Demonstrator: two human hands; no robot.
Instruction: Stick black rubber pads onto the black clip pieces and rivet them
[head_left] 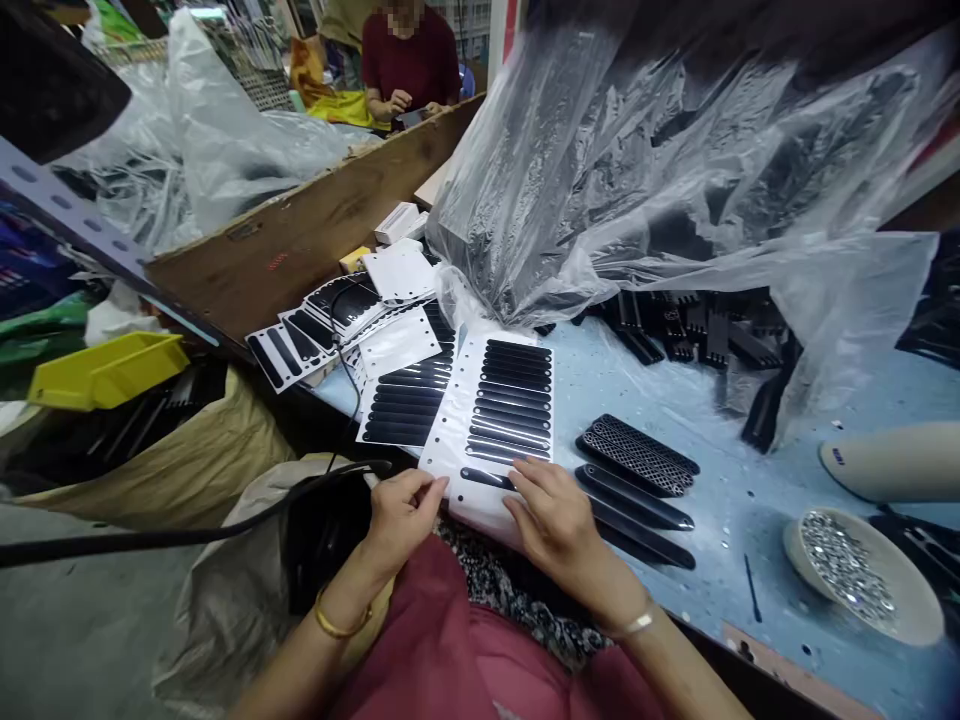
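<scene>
A white backing sheet (444, 430) with rows of long black adhesive strips (514, 400) lies before me at the table's front edge. My left hand (405, 508) is closed in a pinch at the sheet's lower left edge. Lowest on the sheet is a single black strip (484, 478), apart from the others. My right hand (553, 510) has its thumb and fingertips closed at this strip's right end; the fingers hide that end. To the right lie flat black bars (637, 495) with rounded ends, beside several bars with a lattice pattern (637, 455).
More strip sheets (405, 400) lie left of mine. Clear plastic (540, 170) covers the back over black parts (697, 325). A bowl of small shiny pieces (915, 595) stands right. A black cable (225, 535) crosses left, below a yellow bin (109, 370). Another person (411, 60) sits beyond the wooden board (322, 205).
</scene>
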